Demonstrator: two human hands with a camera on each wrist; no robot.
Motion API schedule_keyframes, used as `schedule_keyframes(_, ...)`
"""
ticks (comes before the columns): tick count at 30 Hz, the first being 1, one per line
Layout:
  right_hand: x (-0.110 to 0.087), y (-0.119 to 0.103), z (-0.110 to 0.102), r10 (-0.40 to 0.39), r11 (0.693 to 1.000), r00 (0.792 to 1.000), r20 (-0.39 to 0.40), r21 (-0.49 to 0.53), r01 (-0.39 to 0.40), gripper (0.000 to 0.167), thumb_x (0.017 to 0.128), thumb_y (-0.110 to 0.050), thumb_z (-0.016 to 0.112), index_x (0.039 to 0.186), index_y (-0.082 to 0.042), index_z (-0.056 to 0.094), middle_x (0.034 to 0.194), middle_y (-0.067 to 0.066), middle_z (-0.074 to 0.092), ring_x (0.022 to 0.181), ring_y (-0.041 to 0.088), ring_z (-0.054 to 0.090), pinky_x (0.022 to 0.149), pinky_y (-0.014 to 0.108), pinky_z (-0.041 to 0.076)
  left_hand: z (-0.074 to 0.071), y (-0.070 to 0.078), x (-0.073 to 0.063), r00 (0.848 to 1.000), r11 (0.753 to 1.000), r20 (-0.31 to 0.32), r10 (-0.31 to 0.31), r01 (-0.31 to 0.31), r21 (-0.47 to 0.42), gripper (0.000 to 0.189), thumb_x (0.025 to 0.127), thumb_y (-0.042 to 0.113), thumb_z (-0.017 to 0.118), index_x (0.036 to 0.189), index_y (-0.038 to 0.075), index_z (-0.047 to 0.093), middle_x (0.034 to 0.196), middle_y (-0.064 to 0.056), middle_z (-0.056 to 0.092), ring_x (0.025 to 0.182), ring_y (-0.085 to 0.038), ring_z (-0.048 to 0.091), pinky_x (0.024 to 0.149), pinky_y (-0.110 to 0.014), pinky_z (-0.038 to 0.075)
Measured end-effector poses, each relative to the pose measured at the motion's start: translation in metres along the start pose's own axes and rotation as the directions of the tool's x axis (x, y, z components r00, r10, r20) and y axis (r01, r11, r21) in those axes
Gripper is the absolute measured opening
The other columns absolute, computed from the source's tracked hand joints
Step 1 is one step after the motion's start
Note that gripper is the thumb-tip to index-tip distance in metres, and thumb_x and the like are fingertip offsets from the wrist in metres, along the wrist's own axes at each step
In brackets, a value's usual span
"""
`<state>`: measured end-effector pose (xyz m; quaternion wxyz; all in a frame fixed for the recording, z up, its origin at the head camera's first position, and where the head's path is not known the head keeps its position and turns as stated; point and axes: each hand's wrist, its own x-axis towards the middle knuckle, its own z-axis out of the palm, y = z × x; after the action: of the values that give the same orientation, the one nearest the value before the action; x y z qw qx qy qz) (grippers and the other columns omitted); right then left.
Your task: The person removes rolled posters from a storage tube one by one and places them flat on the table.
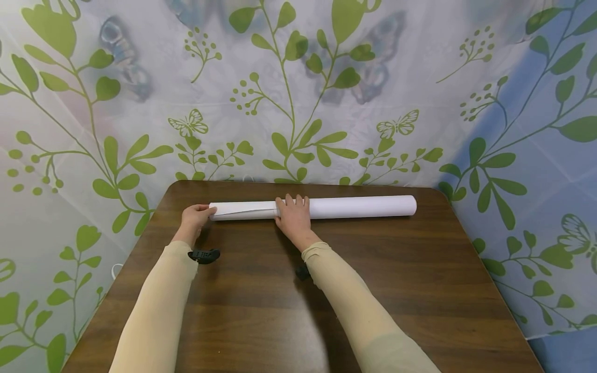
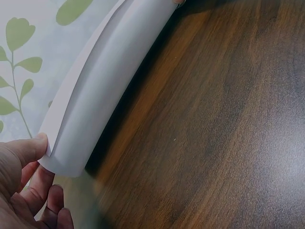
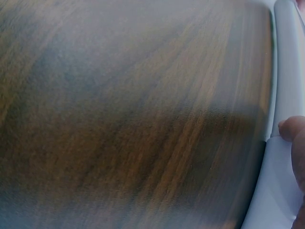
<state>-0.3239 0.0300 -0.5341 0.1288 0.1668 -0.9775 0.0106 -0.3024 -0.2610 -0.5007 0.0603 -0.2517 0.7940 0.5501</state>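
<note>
A long white paper roll (image 1: 364,207) lies lengthwise near the back of a brown wooden table, with a loose edge flap (image 1: 242,207) along its left half. My left hand (image 1: 193,220) pinches the roll's left end. In the left wrist view its thumb lies on the corner of the flap (image 2: 71,98), and a finger reaches in at the open end. My right hand (image 1: 295,217) rests across the middle of the roll, fingers spread over the top. Its thumb (image 3: 289,129) presses the near side of the roll in the right wrist view.
The wooden table (image 1: 252,316) extends toward me, its far edge just behind the roll. A white curtain (image 1: 308,93) with green leaves and butterflies hangs behind the table and along both sides. Dark wrist devices (image 1: 203,256) sit under both wrists.
</note>
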Motion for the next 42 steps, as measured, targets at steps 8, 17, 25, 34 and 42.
schedule_keyframes(8, 0.0, 0.0, 0.001, -0.001, 1.0, 1.0, -0.014, 0.003, 0.001, 0.058, 0.092, -0.047, 0.075, 0.143, -0.024, 0.057, 0.138, 0.009, 0.059, 0.129, 0.041, 0.05, 0.111, 0.061, 0.031, -0.004, -0.002, 0.003, 1.0, 1.0, 0.006, 0.011, -0.011, -0.002, 0.056, 0.103, 0.029, 0.063, 0.148, -0.001, 0.05, 0.156, -0.023, 0.04, 0.141, -0.037, 0.038, 0.115, -0.052, 0.034)
schedule_keyframes(17, 0.0, 0.001, -0.001, -0.008, 1.0, 1.0, -0.021, -0.006, 0.007, 0.057, 0.092, -0.047, 0.074, 0.141, -0.023, 0.058, 0.136, 0.009, 0.059, 0.126, 0.04, 0.051, 0.11, 0.06, 0.033, -0.005, -0.002, 0.004, 1.0, 1.0, -0.005, -0.012, 0.012, 0.001, 0.055, 0.102, 0.031, 0.064, 0.147, 0.001, 0.052, 0.155, -0.022, 0.041, 0.134, -0.036, 0.039, 0.113, -0.05, 0.036)
schedule_keyframes(25, -0.001, 0.001, -0.001, -0.005, 1.0, 1.0, -0.011, -0.007, 0.005, 0.057, 0.092, -0.048, 0.074, 0.141, -0.024, 0.057, 0.137, 0.009, 0.059, 0.126, 0.04, 0.05, 0.111, 0.059, 0.032, -0.009, -0.003, 0.005, 1.0, 1.0, -0.003, -0.003, 0.003, 0.009, 0.057, 0.102, 0.032, 0.064, 0.148, 0.001, 0.05, 0.155, -0.022, 0.041, 0.136, -0.035, 0.04, 0.113, -0.05, 0.036)
schedule_keyframes(34, -0.001, 0.001, -0.003, -0.003, 1.0, 1.0, 0.018, -0.001, 0.003, 0.057, 0.094, -0.048, 0.072, 0.144, -0.024, 0.056, 0.139, 0.009, 0.058, 0.129, 0.04, 0.049, 0.112, 0.06, 0.031, -0.013, -0.003, 0.001, 1.0, 1.0, 0.001, -0.005, 0.005, 0.002, 0.058, 0.102, 0.031, 0.063, 0.149, 0.0, 0.048, 0.156, -0.023, 0.039, 0.138, -0.037, 0.039, 0.114, -0.051, 0.034)
schedule_keyframes(42, -0.001, 0.001, -0.004, -0.003, 1.0, 1.0, 0.026, 0.005, 0.003, 0.057, 0.095, -0.047, 0.071, 0.144, -0.024, 0.056, 0.14, 0.009, 0.058, 0.13, 0.041, 0.049, 0.113, 0.06, 0.03, -0.015, -0.004, 0.0, 1.0, 1.0, -0.006, 0.008, -0.008, 0.004, 0.058, 0.103, 0.031, 0.062, 0.149, -0.001, 0.048, 0.155, -0.023, 0.041, 0.134, -0.036, 0.04, 0.113, -0.05, 0.035)
